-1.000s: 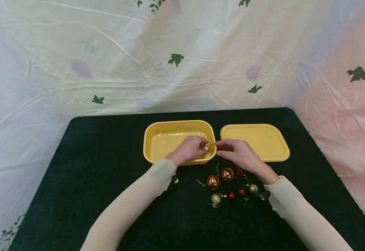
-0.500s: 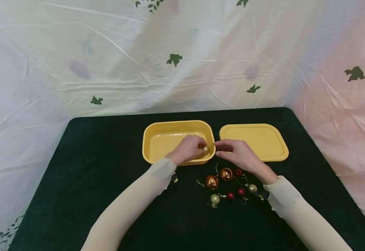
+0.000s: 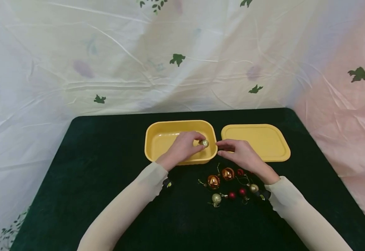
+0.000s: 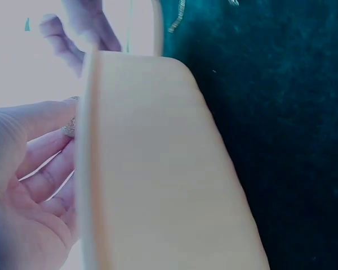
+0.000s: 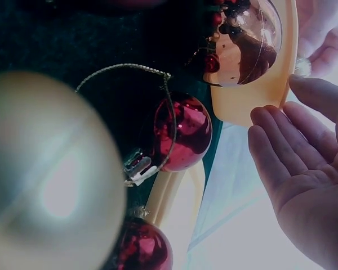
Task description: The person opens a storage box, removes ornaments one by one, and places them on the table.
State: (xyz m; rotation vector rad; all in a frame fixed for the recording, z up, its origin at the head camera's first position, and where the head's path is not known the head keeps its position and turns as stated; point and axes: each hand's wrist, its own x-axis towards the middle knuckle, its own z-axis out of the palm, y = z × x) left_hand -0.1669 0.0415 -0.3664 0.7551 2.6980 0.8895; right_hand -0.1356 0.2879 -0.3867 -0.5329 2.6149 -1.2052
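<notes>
My left hand (image 3: pixel 182 146) pinches a small glittery gold Christmas bauble (image 3: pixel 205 143) between thumb and fingers, over the right half of the yellow plastic box (image 3: pixel 157 139). In the left wrist view the box wall (image 4: pixel 152 157) covers most of that bauble. At the box's right end is my right hand (image 3: pixel 242 153), its fingertips right at the rim, with nothing between thumb and fingers. The right wrist view shows its fingers (image 5: pixel 279 140) fairly straight beside the box.
A yellow lid (image 3: pixel 254 141) lies flat to the right of the box. In front, near my right wrist, several baubles lie on the dark green cloth: copper (image 3: pixel 213 181), red (image 3: pixel 231 195), glittery gold (image 3: pixel 216 198) and smooth gold (image 3: pixel 253 188), with string loops.
My left hand has risen a little inside the box with the glittery gold bauble, which now shows more fully. The right hand has stayed at the rim.
</notes>
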